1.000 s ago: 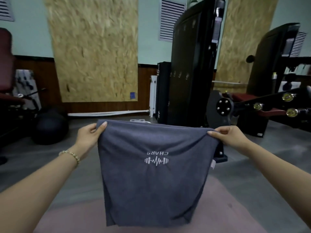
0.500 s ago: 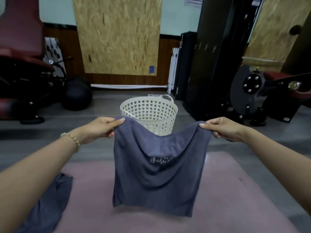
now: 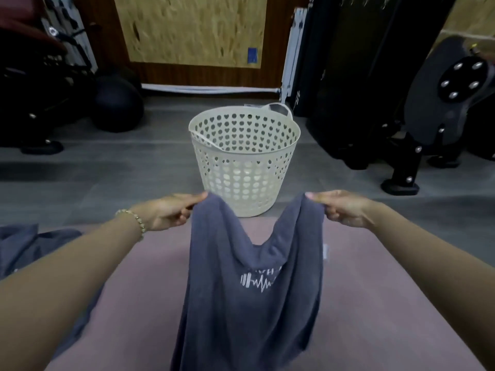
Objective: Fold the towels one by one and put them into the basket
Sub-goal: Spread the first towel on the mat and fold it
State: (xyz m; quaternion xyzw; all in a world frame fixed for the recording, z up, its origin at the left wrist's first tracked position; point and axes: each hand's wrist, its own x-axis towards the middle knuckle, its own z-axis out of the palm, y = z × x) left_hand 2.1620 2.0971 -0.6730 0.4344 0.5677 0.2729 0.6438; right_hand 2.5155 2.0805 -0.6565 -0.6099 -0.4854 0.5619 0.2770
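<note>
My left hand (image 3: pixel 171 211) and right hand (image 3: pixel 345 210) pinch the towel (image 3: pixel 251 303) by its corners; the basket (image 3: pixel 245 156) sits upper-centre, midway between them.

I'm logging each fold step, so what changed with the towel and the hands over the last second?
The left hand and right hand moved closer together and lower, so the towel, whose top edge was taut, now sags in the middle over the pink mat. Nothing was let go: both hands still pinch its top corners, logo facing the person.
</note>
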